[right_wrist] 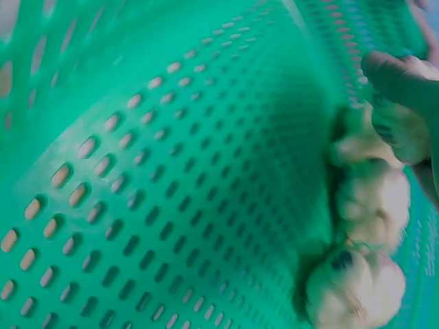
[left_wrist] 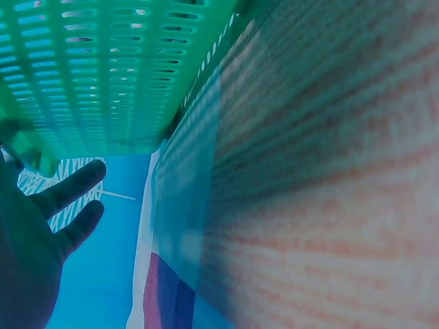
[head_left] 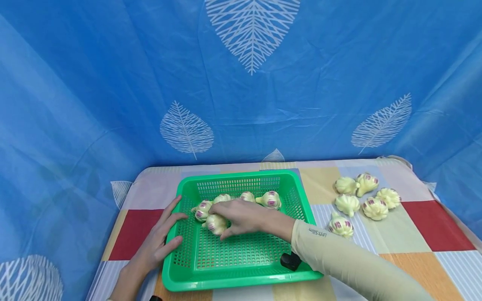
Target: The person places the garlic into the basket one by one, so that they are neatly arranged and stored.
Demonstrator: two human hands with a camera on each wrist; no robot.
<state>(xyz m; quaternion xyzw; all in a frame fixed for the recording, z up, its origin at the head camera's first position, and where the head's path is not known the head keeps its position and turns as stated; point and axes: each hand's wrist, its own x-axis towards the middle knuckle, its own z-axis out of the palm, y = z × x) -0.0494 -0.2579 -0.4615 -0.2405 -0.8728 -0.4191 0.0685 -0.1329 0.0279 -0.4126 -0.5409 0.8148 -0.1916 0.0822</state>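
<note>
A green perforated basket (head_left: 241,284) stands on the table in the head view. Over its left part my right hand (head_left: 244,215) grips a garlic bulb (head_left: 216,225), pale with purple marks, between thumb and fingers. Several more garlic bulbs (head_left: 270,200) lie in a row along the back of the basket. From the right wrist camera, the held bulb (right_wrist: 405,133) appears at the right edge, near other bulbs (right_wrist: 374,199) on the basket floor. My left hand (head_left: 160,238) rests at the basket's left rim with fingers extended; in the left wrist view two straight fingers (left_wrist: 75,185) show below the basket wall.
To the right of the basket, several garlic bulbs (head_left: 347,204) lie loosely grouped on the patchwork tablecloth (head_left: 437,225). A blue curtain (head_left: 263,113) with white leaf prints hangs behind the table and at both sides.
</note>
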